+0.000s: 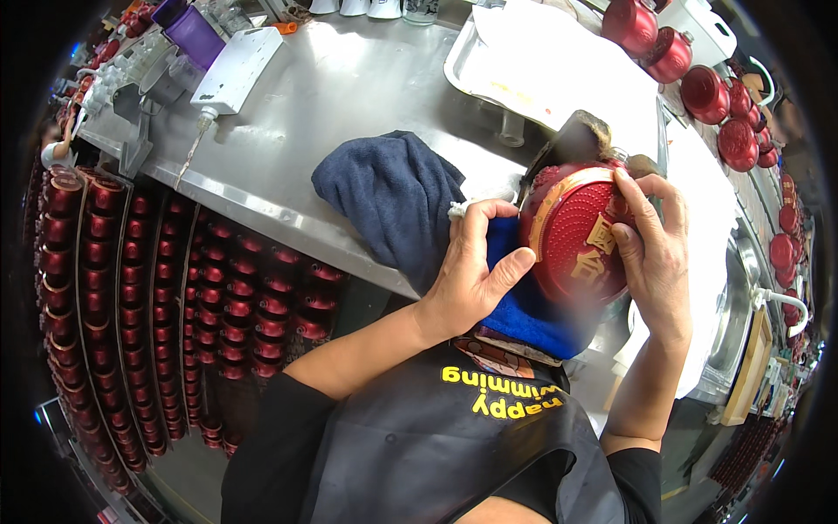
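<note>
black apron [393, 445] nearest, the left hand [471, 284] is spread just left of the red bottle [567, 262], the right hand [655, 258] clasps its right side above blue cloth [532, 323], and the gold band [557, 199] looks laid on, final smoothing perhaps remaining.

One red bottle [572, 236] is being counted between one left hand [471, 275] and one right hand [656, 253]. Left of the bottle, one navy towel [388, 196] and one white box [237, 72] are being counted; beneath it, one bright blue cloth [534, 321]; lower left, dozens of racked red bottles [236, 329] (too many to tally exactly).
</note>
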